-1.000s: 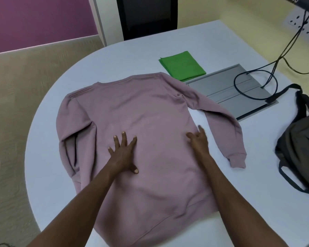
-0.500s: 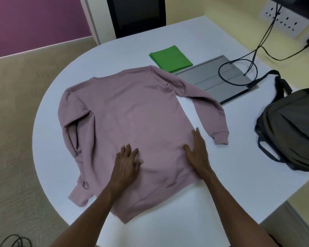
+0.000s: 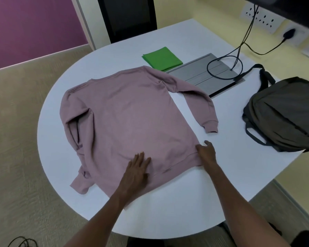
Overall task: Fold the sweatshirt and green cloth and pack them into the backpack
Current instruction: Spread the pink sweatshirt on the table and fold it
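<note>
Flat under both hands lies the soft mauve sweatshirt [image 3: 132,120], spread on the smooth round white table [image 3: 194,202]; the left hand [image 3: 136,172] presses open-palmed near its ribbed hem, holding nothing, while the right hand [image 3: 206,155], fingers loosely curled, rests at the hem's corner. Beyond the hands sits a neat square of folded green cloth [image 3: 162,58], and right of the right hand slumps the dark, matte backpack [image 3: 282,114]

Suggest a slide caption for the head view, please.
Both hands flatten a mauve sweatshirt on the table, green cloth and backpack nearby.
</note>
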Demonstrator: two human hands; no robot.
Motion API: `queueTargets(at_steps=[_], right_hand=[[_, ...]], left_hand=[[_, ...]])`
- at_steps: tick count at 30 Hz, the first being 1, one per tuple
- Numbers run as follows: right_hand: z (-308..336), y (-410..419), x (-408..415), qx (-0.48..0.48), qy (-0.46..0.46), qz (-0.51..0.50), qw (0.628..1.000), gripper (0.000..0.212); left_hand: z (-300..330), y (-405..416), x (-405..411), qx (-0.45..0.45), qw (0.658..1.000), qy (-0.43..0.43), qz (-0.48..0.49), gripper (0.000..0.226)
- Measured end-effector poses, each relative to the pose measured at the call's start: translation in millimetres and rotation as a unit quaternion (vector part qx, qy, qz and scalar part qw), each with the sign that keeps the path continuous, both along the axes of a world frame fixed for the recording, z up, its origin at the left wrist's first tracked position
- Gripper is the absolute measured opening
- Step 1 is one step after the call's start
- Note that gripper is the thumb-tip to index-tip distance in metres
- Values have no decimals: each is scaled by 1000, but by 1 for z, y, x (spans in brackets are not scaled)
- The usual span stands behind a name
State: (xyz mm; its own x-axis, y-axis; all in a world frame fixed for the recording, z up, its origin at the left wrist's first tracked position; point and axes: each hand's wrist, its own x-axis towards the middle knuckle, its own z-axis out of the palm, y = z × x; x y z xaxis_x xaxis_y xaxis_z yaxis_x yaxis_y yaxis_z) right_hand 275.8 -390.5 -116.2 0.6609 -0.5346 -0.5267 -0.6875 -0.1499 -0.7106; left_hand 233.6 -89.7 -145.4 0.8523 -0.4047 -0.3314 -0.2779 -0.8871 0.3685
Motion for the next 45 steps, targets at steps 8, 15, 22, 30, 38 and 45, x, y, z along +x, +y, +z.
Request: queueTargets(at_steps=[8,15,22,30,38,45], right_hand=[[7,-28,-2,208,91,-1,974,16],[8,-28,-7,238,87,74,965,36],[2,-37,5,62,18,60,996,11],[-8,-32,-16,-218,-74,151,961,19],[-25,-12,-17,-215,15,146,965,19],[-20,-6,-30,-372,-81,261,887,53]], left_hand=[[-3,-24,-10,72,997,16,-17,90],[-19,-17,-26,124,991,40,8,106],[-11,-19,-26,139,988,65,8,125],[-18,-15,-28,142,988,63,12,122],[-13,-9,-29,136,988,68,6,122],[-8,-7,-30,124,991,59,5,121]])
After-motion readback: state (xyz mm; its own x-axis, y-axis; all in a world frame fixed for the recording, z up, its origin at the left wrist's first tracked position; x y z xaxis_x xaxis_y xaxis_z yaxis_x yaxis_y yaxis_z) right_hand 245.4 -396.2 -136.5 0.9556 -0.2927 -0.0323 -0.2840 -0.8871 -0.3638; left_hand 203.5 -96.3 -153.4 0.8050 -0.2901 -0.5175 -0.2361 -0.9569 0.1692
